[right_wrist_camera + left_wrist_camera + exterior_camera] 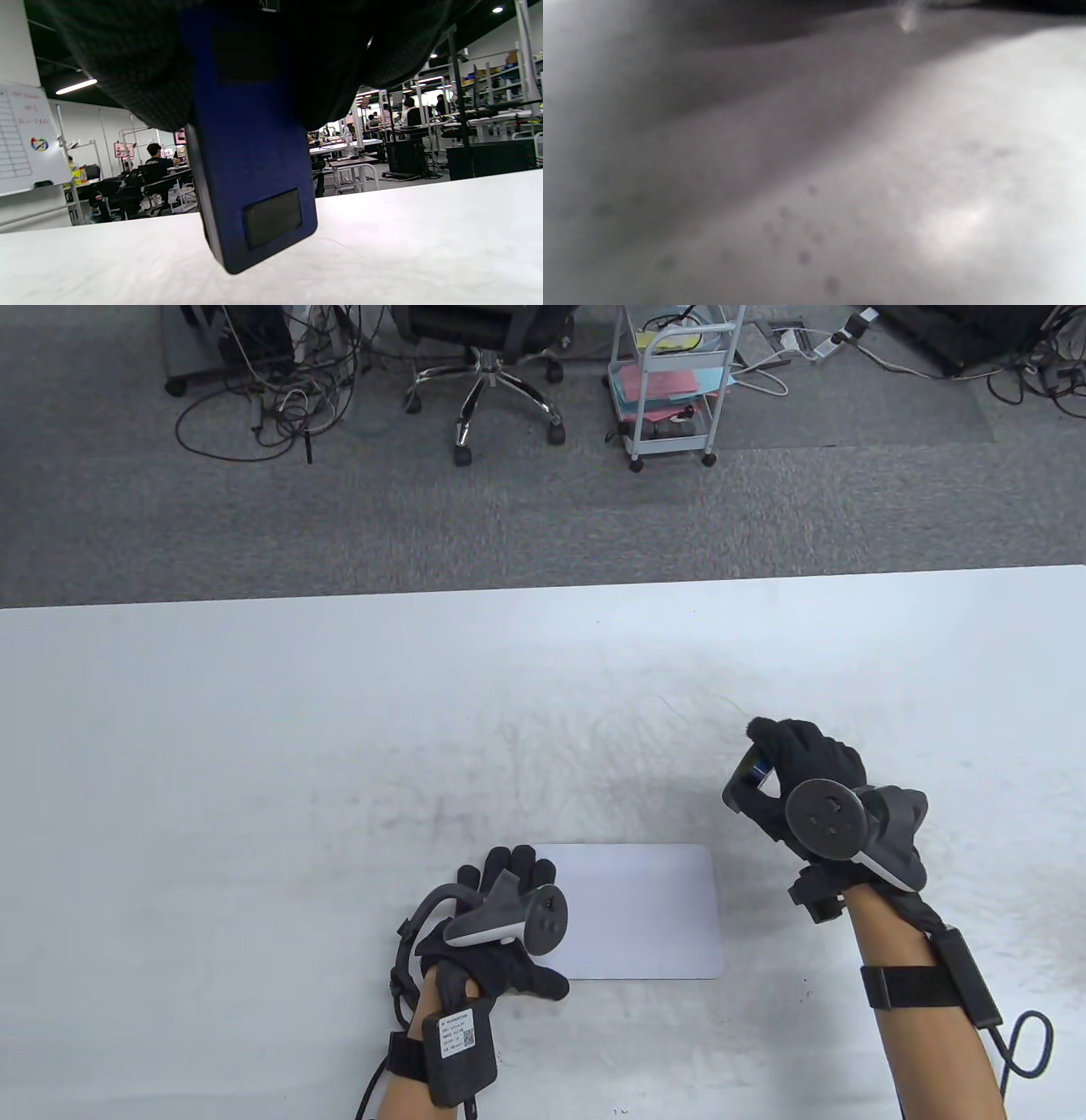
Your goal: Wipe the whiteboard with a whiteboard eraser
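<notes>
A small white whiteboard (645, 912) with rounded corners lies flat on the table near the front middle. My left hand (501, 891) rests on its left edge, fingers laid flat. My right hand (785, 768) is raised to the right of and beyond the board and grips a blue whiteboard eraser (751, 776). In the right wrist view the eraser (254, 169) hangs down from my gloved fingers (127, 63) above the table, with a dark patch on its blue back. The left wrist view is a blurred close view of a white surface (925, 169).
The white table (254, 729) carries grey smudges around the middle and right. Beyond its far edge, on the carpet, stand an office chair (488, 381), a white trolley (674, 386) and loose cables.
</notes>
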The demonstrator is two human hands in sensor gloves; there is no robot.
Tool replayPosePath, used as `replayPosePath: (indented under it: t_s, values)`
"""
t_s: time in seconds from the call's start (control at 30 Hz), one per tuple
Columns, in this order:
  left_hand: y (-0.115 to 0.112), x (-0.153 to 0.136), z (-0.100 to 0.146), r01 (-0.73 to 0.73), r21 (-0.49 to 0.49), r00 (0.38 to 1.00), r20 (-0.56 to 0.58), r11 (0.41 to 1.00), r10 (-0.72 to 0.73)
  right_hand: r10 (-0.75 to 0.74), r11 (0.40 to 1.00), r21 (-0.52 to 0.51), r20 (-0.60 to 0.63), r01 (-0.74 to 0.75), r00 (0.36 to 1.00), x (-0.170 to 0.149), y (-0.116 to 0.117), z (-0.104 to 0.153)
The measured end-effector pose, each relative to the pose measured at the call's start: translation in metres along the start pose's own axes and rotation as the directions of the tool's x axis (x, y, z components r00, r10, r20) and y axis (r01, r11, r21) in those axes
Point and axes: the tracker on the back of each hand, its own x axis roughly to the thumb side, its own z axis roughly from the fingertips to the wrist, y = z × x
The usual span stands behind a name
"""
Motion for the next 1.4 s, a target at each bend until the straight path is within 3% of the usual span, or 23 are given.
replayPosePath:
  t_s: [0.37, 0.67, 0.8, 0.9, 0.97, 1.2, 1.4]
  values:
    - [0.000, 0.000, 0.000, -0.002, 0.000, 1.000, 0.003, 1.000, 0.002, -0.033, 0.999, 0.016, -0.210, 0.037, 0.977, -0.040, 0.038, -0.004]
    - [-0.001, -0.001, 0.000, -0.003, 0.000, 1.000, 0.003, 1.000, 0.003, -0.144, 0.984, 0.068, -0.217, 0.162, 0.966, -0.066, 0.056, 0.004]
    - [-0.001, -0.001, 0.000, -0.002, 0.000, 1.000, 0.002, 1.000, 0.002, 0.005, 0.983, 0.183, -0.169, 0.026, 0.986, -0.077, 0.052, 0.006]
    - [0.000, -0.001, 0.000, -0.002, -0.002, 1.000, 0.001, 1.000, 0.002, 0.203, 0.938, 0.305, -0.106, -0.162, 0.973, -0.083, 0.056, 0.009]
    - [0.000, -0.001, 0.000, -0.002, -0.002, 1.000, 0.001, 1.000, 0.002, 0.256, 0.918, 0.335, -0.086, -0.214, 0.963, -0.085, 0.061, 0.012]
    - [0.000, 0.000, 0.000, 0.000, -0.003, 1.000, -0.001, 1.000, 0.000, 0.316, 0.898, 0.341, -0.059, -0.279, 0.947, -0.079, 0.077, 0.018]
    - [0.000, 0.000, 0.001, 0.004, -0.003, 1.000, -0.010, 1.000, -0.004, 0.326, 0.898, 0.324, -0.039, -0.297, 0.945, -0.081, 0.075, 0.031]
